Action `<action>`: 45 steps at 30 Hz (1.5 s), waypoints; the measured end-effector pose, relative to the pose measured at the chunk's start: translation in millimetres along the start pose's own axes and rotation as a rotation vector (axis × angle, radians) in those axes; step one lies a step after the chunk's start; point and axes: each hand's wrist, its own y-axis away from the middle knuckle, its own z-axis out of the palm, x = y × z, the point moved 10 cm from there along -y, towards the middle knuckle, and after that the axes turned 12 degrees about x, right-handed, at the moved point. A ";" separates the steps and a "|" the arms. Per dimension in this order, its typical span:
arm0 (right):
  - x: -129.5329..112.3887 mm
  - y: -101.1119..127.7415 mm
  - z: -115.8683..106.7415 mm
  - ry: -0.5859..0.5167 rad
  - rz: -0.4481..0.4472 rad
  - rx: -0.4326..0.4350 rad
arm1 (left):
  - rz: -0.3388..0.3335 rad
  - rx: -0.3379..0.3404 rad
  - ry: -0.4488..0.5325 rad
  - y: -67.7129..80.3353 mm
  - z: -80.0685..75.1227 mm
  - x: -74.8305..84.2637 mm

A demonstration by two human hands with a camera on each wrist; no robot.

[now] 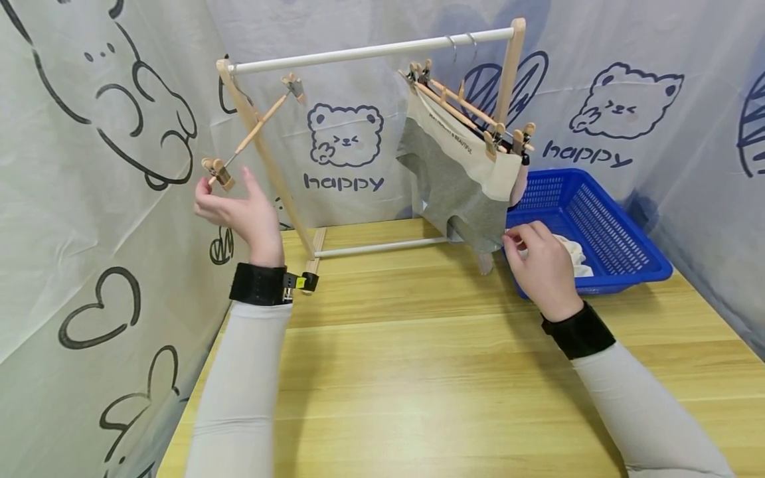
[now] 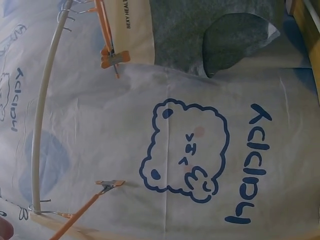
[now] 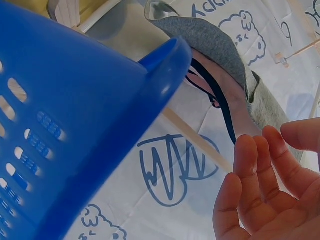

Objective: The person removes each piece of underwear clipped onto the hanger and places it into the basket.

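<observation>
My left hand [image 1: 242, 216] is raised at the left, its fingertips against the near end of a bare wooden clip hanger [image 1: 258, 129], thumb apart and pointing up. That hanger hooks on the rack's left end and carries a clip at each end. My right hand [image 1: 545, 269] is beside the lower right edge of grey underpants [image 1: 454, 179] with a cream, lettered waistband. In the right wrist view its fingers [image 3: 245, 160] look loosely bent, with no cloth visible between them. Wooden clips grip the underpants on a second hanger. Behind them hangs a pink garment with black trim [image 3: 240, 112].
The wooden rack [image 1: 510, 73] with its white rail [image 1: 370, 52] stands on the wood-grain table [image 1: 388, 372]. At the right is a blue plastic basket [image 1: 648, 265] with white cloth [image 1: 576, 255] inside. Printed curtains [image 1: 358, 199] enclose the back and sides.
</observation>
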 end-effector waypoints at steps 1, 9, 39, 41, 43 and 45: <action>0.1 -0.4 -0.1 -0.002 0.003 0.001 | 0.017 0.007 -0.010 1.7 -1.3 -0.1; -1.1 -4.7 -0.5 -0.011 0.023 0.007 | 0.130 0.038 0.014 16.0 -10.1 2.0; -3.3 -3.5 4.6 -0.006 0.031 0.006 | 0.445 -0.427 -0.002 109.7 11.8 60.4; -2.9 -2.8 5.6 -0.006 0.029 0.004 | 0.467 -0.470 -0.002 117.8 16.9 64.2; -2.6 -2.3 6.4 -0.007 0.026 0.002 | 0.501 -0.509 -0.002 126.4 21.5 68.5; -2.4 -2.1 7.1 -0.010 0.022 0.001 | 0.539 -0.547 -0.009 135.4 26.2 73.7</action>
